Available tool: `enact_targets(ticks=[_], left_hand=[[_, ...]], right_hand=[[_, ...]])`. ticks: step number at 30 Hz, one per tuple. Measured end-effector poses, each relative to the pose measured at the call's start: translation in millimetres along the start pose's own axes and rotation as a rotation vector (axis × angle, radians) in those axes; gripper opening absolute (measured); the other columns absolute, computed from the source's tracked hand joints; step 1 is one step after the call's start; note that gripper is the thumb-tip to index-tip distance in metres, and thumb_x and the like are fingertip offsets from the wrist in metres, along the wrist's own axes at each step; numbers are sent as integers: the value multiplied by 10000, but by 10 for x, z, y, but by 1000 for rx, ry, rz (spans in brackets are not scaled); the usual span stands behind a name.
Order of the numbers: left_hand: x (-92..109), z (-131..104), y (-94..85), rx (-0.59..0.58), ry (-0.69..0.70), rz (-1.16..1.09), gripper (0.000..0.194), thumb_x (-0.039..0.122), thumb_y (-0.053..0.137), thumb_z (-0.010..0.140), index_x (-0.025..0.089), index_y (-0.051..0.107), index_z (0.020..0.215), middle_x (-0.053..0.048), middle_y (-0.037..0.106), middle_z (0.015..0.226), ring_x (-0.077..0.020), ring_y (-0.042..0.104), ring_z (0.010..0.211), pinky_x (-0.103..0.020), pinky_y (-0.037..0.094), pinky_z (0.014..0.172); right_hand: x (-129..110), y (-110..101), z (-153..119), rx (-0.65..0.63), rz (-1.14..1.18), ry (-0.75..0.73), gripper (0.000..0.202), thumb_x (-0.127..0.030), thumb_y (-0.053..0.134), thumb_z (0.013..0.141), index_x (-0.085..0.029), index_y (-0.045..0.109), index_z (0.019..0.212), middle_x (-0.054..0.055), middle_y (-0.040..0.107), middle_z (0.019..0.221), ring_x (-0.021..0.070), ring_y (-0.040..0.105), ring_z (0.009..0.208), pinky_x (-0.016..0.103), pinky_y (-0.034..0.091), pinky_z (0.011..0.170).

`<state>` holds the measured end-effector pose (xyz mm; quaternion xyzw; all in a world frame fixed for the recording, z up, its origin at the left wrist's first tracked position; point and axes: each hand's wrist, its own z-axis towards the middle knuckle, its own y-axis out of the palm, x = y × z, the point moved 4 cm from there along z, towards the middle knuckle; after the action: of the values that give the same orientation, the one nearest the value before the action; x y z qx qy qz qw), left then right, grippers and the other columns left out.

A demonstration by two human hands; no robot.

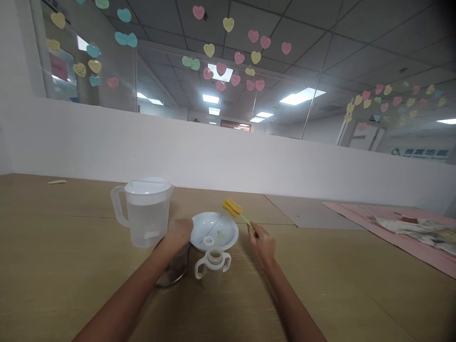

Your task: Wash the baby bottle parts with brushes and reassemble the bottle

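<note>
R hand [262, 241] closed on sponge brush [235, 210], yellow head just beyond it; long axis slants away & left, handle end hidden w/in fist. L hand [180, 232] by dark cup [180, 266], fingers hidden; can't tell grip.

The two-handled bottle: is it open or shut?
Open: no lid covers the bottle, and its round mouth shows bare between the white handles.

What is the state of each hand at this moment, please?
Left hand: near the plate, fingers hidden; whether it holds anything cannot be told.
Right hand: closed, holding the sponge brush by its green handle.
</note>
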<state>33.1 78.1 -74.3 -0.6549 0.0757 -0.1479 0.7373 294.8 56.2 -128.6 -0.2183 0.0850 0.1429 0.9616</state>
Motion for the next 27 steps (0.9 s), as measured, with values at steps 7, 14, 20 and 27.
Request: enact_targets(ticks=[7,14,20,27], left_hand=[[485,189,214,53,351,-181,405,186,418,812,208,496,1208,-44,501,1281,-166,451,1168,-259,321,992],[517,425,504,108,267,-296,217,238,497,736,153,632,883,-71,668,881,-207,594,848,-284,433,738],[354,402,412,125,233,-365,215,199,461,730,159,610,881,-34,668,796,-153,593,740,-239,423,672],[447,421,506,69,255,-442,224,165,575,607,182,663,813,-28,689,840,-189,605,839,-255,437,749]], right_hand=[[-25,30,-15,-20,-8,0,378,-373,362,878,-165,678,901,57,684,728,130,594,566,214,336,503],[-67,52,-12,-48,12,-22,362,-346,362,876,-173,678,902,61,680,725,119,587,571,200,351,524],[-62,75,-41,-84,29,10,340,-335,378,868,-178,675,916,61,681,755,127,597,620,201,369,548],[-66,116,-69,-117,27,-14,342,-326,380,864,-167,676,927,70,677,734,123,589,599,198,382,552]])
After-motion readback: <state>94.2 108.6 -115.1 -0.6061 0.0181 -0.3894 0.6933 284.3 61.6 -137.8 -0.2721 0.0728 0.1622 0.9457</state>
